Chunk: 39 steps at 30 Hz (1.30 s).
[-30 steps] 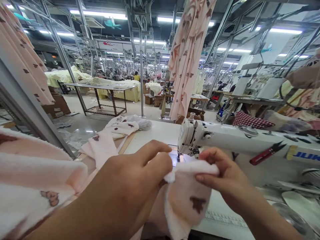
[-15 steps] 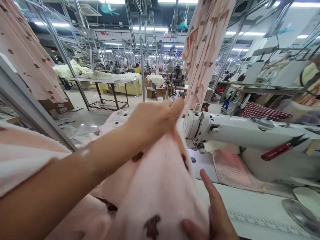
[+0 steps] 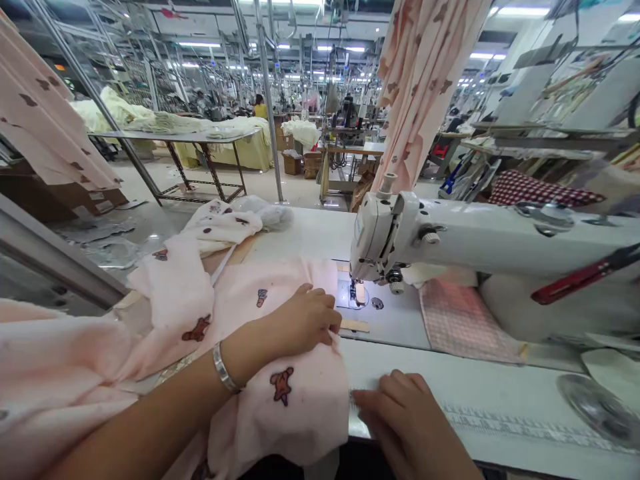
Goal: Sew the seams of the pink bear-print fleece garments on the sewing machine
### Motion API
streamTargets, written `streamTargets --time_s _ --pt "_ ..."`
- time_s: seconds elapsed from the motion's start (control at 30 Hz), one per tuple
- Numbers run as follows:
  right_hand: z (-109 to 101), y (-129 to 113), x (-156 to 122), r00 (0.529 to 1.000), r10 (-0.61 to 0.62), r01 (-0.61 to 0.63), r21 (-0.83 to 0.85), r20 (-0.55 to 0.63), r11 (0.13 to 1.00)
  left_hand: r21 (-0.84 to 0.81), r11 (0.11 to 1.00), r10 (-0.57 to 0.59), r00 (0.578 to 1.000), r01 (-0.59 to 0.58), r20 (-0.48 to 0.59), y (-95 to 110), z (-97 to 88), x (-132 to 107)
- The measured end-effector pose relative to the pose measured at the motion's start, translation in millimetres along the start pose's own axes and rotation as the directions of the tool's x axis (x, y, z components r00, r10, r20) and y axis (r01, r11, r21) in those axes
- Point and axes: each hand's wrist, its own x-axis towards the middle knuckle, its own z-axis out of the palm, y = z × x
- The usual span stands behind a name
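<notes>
My left hand (image 3: pixel 303 321) is closed on the right edge of a pale pink fleecy fabric (image 3: pixel 305 420) printed with brown bears. The fabric lies over the table's front left and hangs past its front edge. My right hand (image 3: pixel 403 417) is low over the white tabletop, just right of the fabric's edge. Its fingers are loosely bent, the index finger reaching toward the fabric; I see nothing held in it, and its thumb is mostly hidden. Beyond my hands, the sewing machine's head (image 3: pixel 377 243) stands over its lit needle plate (image 3: pixel 350 295), right of the fabric.
Red-handled thread snips (image 3: pixel 583 277) sit against the machine arm. Pink checked cloth (image 3: pixel 465 323) lies beneath it. A ruler strip (image 3: pixel 520 427) runs along the table's front. Printed fabric (image 3: pixel 420 87) hangs behind the machine, and a metal post (image 3: pixel 55 250) slants at left.
My left hand has come down from its raised position, lowering the pink fabric onto the table beside the needle area. My right hand has moved off the fabric's front part. The view has tilted down.
</notes>
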Motion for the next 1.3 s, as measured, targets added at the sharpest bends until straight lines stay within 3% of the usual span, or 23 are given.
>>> streamTargets --time_s 0.2,0.3,0.4,0.53,0.63,0.7,0.8,1.03,1.17,1.3 --pt "5.3 -15.5 8.2 0.988 -0.131 0.129 0.033 0.081 0.991 -0.131 0.991 -0.007 0.999 0.011 0.031 -1.3 -23.2 -6.8" --pt "9.2 -20.6 16.3 0.993 -0.100 0.100 0.001 0.062 0.995 -0.122 0.992 -0.012 0.999 0.016 0.032 -1.6 -26.1 -10.7" --pt "9.3 -17.6 19.9 0.996 -0.027 0.029 -0.015 0.081 0.999 -0.113 0.994 -0.013 1.000 0.013 0.005 -4.7 -11.7 -11.5" --pt "-2.1 -4.5 11.1 0.994 0.015 -0.013 -0.014 0.111 1.000 -0.059 0.998 -0.016 0.996 0.011 -0.083 -1.7 27.0 -1.6" --pt "-10.8 0.7 1.0 0.997 -0.020 0.022 -0.025 0.074 0.999 -0.006 0.999 0.031 0.975 -0.033 -0.221 5.6 50.3 10.4" --pt "-10.0 -2.3 -2.3 0.992 -0.088 0.092 -0.040 0.090 0.995 0.017 0.999 0.034 0.959 -0.030 -0.283 8.9 55.8 15.9" --pt "1.3 -13.0 0.7 0.988 -0.135 0.141 -0.085 0.080 0.986 0.036 0.999 0.032 0.953 -0.022 -0.301 8.9 51.0 17.0" --pt "15.1 -26.6 16.3 0.952 -0.250 0.260 0.032 -0.176 0.965 -0.002 0.999 0.032 0.979 -0.033 -0.199 1.1 27.7 9.8" --pt "18.4 -23.9 13.3 0.958 -0.215 0.215 -0.024 -0.190 0.976 -0.019 0.999 0.039 0.990 -0.043 -0.136 0.2 23.3 13.6" --pt "20.0 -17.8 10.7 0.970 -0.189 0.177 -0.089 -0.152 0.980 -0.016 1.000 -0.001 0.990 -0.001 -0.143 2.9 23.7 19.8"
